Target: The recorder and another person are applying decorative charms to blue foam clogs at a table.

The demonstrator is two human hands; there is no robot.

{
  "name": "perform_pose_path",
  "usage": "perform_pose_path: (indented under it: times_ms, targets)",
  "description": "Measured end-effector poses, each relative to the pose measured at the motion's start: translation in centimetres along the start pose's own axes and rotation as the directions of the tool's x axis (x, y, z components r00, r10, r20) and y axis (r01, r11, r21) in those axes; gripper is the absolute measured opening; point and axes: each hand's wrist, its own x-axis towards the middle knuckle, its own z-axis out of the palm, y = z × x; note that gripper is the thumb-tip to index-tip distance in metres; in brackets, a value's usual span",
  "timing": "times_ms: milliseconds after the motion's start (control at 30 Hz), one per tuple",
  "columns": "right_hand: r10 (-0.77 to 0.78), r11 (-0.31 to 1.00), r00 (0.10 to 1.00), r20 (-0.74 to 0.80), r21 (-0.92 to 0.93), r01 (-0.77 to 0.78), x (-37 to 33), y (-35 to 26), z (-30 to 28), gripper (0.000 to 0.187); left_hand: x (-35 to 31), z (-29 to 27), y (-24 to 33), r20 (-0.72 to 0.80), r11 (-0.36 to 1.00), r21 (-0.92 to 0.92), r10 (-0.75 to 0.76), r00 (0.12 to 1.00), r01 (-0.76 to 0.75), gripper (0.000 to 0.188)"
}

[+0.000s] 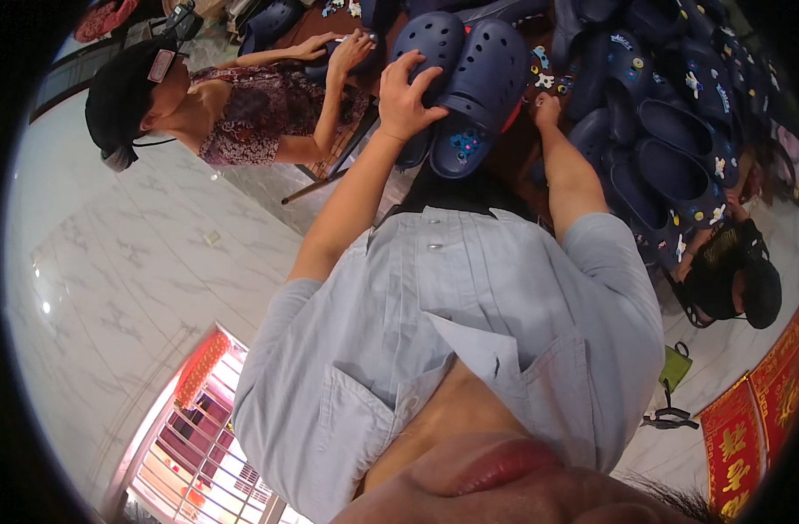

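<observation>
A pair of navy blue foam clogs with round vent holes lies side by side in front of me, at the top middle. My left hand is on the left clog, its fingers curved over the upper and its thumb reaching toward the other shoe. The right clog has a cluster of blue decorations on its strap end. Right of the pair, my right hand is closed at the brown tabletop, by some small white and coloured shoe charms. Whatever its fingertips hold is too small to make out.
A large heap of navy clogs, many with charms, fills the right side. On the left a person in a black cap works with both hands at a clog. Another person in black sits beyond the heap.
</observation>
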Motion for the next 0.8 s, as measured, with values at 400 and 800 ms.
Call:
perform_pose_path:
  times_ms: [400, 800]
  targets:
    - [-0.333, 0.695, 0.936, 0.109, 0.7, 0.166, -14.9, -13.2, -11.3, 0.008, -0.2, 0.0, 0.2, -0.062, 1.0, 0.016, -0.013, 0.998, 0.014, 0.061]
    - [-0.903, 0.354, 0.315, 0.293, 0.09, 0.931, -27.0, -21.4, -11.5, 0.026, -0.4, 0.7, 0.1, -0.094, 1.0, 0.001, 0.023, 0.995, -0.023, 0.056]
